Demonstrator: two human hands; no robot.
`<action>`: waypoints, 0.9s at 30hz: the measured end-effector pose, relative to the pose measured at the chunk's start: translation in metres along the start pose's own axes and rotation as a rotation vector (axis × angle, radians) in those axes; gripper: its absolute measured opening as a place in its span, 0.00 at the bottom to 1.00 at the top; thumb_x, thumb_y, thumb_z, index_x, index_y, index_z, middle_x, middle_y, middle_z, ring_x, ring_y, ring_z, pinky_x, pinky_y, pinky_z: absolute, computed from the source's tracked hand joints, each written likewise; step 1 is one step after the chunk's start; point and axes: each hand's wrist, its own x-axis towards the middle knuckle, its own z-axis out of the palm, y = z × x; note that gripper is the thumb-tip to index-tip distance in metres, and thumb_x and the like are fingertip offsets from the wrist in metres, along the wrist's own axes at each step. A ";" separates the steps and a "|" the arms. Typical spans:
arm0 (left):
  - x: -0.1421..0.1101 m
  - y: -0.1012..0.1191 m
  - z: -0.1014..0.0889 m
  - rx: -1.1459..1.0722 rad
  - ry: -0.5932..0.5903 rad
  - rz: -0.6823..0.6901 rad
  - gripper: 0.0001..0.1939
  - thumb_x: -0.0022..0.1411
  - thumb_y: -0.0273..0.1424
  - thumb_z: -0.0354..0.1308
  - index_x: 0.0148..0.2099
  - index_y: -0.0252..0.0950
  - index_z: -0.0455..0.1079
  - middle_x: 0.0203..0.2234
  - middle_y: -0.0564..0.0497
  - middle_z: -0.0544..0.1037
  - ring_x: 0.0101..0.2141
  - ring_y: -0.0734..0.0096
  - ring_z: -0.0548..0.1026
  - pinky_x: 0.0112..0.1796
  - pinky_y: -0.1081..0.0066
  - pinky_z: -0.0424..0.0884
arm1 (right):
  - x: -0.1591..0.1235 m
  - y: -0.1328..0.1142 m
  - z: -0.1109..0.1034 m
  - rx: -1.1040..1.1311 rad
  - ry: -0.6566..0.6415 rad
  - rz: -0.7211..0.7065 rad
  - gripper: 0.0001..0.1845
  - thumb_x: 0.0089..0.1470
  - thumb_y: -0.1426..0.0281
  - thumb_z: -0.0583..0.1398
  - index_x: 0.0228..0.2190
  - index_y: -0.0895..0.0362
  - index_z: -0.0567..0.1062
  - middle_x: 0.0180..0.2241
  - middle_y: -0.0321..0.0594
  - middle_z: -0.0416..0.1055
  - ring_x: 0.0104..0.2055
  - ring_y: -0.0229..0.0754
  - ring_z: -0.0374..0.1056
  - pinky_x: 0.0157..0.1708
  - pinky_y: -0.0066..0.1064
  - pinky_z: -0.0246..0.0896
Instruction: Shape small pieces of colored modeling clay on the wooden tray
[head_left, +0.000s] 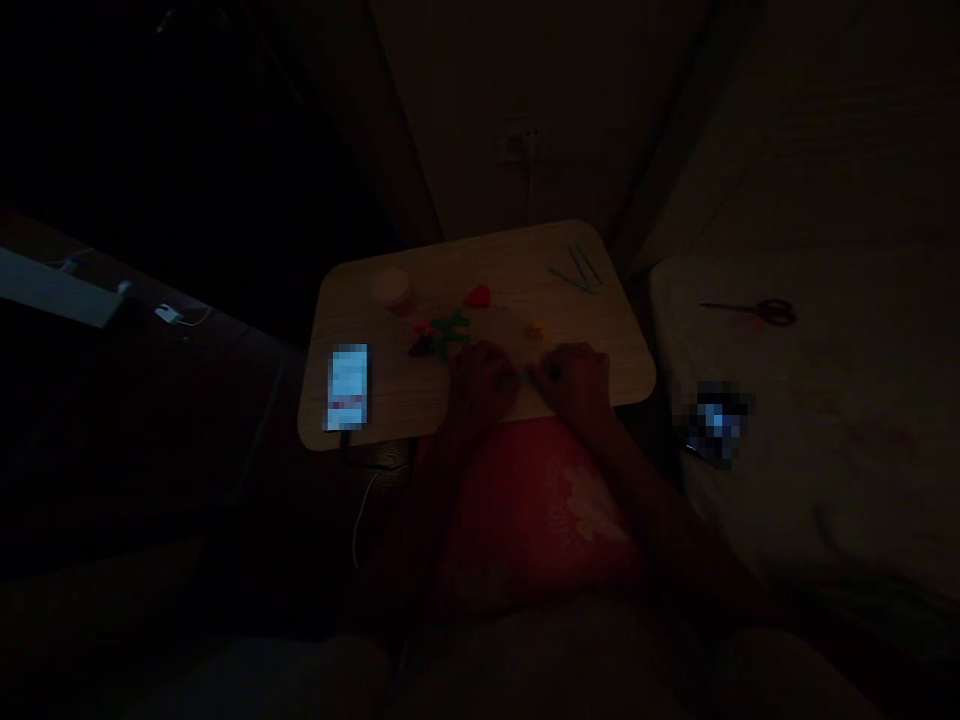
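The scene is very dark. My left hand (484, 380) rests near the front edge of a small wooden-topped table (420, 400), its fingers bent and closed. Facing it, my right hand (576, 378) is closed too, with its fingertips close to those of the left. Between the fingertips shows a small green piece (526, 377); its kind is too dim to tell. Beyond the left hand lie green shapes (450, 328), a dark purple lump (421, 346) and a red piece (478, 296). A small yellow-orange piece (535, 328) sits just past the right hand.
At the table's left stands a lit phone (347, 388). Behind it is a tub with a pale lid (391, 287). Thin green sticks (577, 272) lie at the far right corner. Scissors (757, 311) and a blurred lit device (716, 425) rest on the pale surface at right.
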 end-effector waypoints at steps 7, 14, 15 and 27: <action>0.003 -0.001 0.001 -0.029 0.007 -0.008 0.06 0.68 0.38 0.65 0.43 0.43 0.80 0.49 0.48 0.78 0.54 0.55 0.72 0.60 0.51 0.64 | 0.000 0.006 -0.007 0.067 0.065 0.063 0.18 0.65 0.57 0.60 0.31 0.55 0.82 0.36 0.48 0.81 0.44 0.53 0.70 0.45 0.41 0.54; 0.002 0.002 0.001 -0.024 0.024 -0.003 0.06 0.65 0.36 0.67 0.43 0.43 0.81 0.49 0.48 0.78 0.54 0.54 0.73 0.60 0.52 0.63 | 0.000 0.004 -0.007 0.027 0.062 0.064 0.18 0.64 0.56 0.62 0.30 0.55 0.82 0.36 0.48 0.81 0.45 0.55 0.70 0.44 0.43 0.52; 0.002 0.002 0.000 -0.021 0.025 -0.004 0.06 0.64 0.36 0.68 0.44 0.43 0.80 0.50 0.48 0.78 0.54 0.54 0.73 0.60 0.52 0.63 | 0.000 0.004 -0.007 0.028 0.060 0.065 0.18 0.64 0.56 0.62 0.30 0.55 0.82 0.37 0.48 0.81 0.45 0.55 0.70 0.44 0.43 0.52; 0.003 0.004 -0.001 -0.009 0.013 -0.015 0.05 0.64 0.36 0.67 0.42 0.42 0.78 0.50 0.47 0.78 0.55 0.53 0.72 0.59 0.51 0.63 | 0.003 0.009 -0.006 0.075 0.080 0.082 0.18 0.64 0.57 0.60 0.30 0.55 0.82 0.36 0.48 0.81 0.44 0.55 0.71 0.45 0.42 0.55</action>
